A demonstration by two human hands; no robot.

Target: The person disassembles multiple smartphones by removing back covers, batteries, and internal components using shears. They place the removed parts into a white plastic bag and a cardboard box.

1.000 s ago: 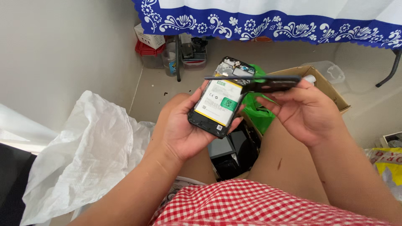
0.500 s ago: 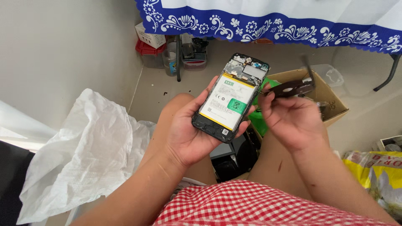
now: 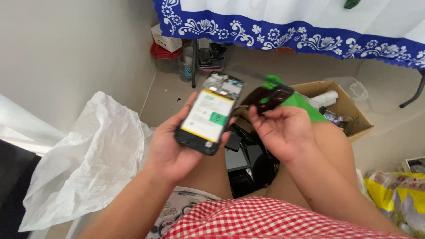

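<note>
In the head view, the left hand (image 3: 177,148) sits at the centre of the frame, palm up and fingers curled around an opened phone (image 3: 209,113). The phone lies tilted across the palm with its back cover off, so its pale battery with a green label and the circuit parts at the top end show. The thumb rests along the phone's left edge and the fingertips wrap its right edge.

Just to the right, the right hand (image 3: 283,130) pinches a dark back cover piece (image 3: 269,97) between thumb and fingertips, held slightly above and beside the phone's top end, apart from it. The piece is blurred, so its exact shape cannot be told.

Behind the right hand lies something bright green (image 3: 301,104), and past it, at right of centre, an open cardboard box (image 3: 354,119) holding a white cylinder and small items. Between the person's knees, below the hands, stands a container of dark phone parts (image 3: 248,163). A crumpled white plastic bag (image 3: 84,163) fills the lower left. A blue-and-white floral tablecloth (image 3: 287,31) hangs across the top, and a yellow packet (image 3: 394,194) lies at the lower right.
</note>
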